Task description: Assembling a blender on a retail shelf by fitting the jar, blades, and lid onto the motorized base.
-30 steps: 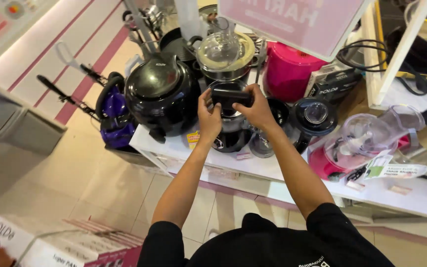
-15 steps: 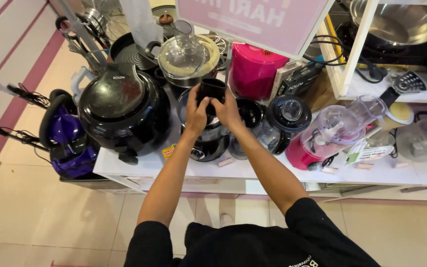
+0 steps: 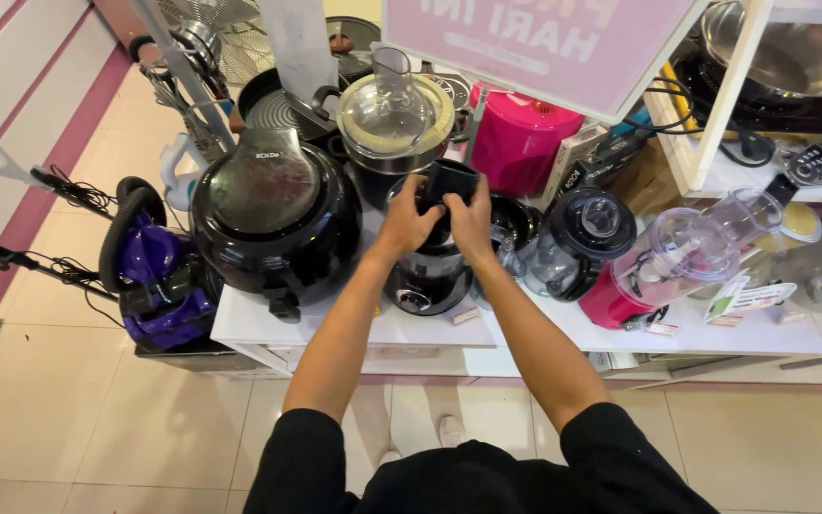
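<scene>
Both hands on a small black part.
Left hand point(image 3: 409, 221) and right hand point(image 3: 473, 221) grip the small black plastic piece point(image 3: 449, 181) above the round steel-and-black blender base point(image 3: 427, 279).

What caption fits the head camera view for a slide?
Both hands, left hand and right hand, grip a black part above a blender base.

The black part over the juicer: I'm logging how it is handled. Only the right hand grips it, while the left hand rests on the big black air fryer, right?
Not quite. In the head view both hands grip the black part: the left hand is on it too, beside the right hand, not on the big black air fryer. It is indeed held over the juicer.
</scene>
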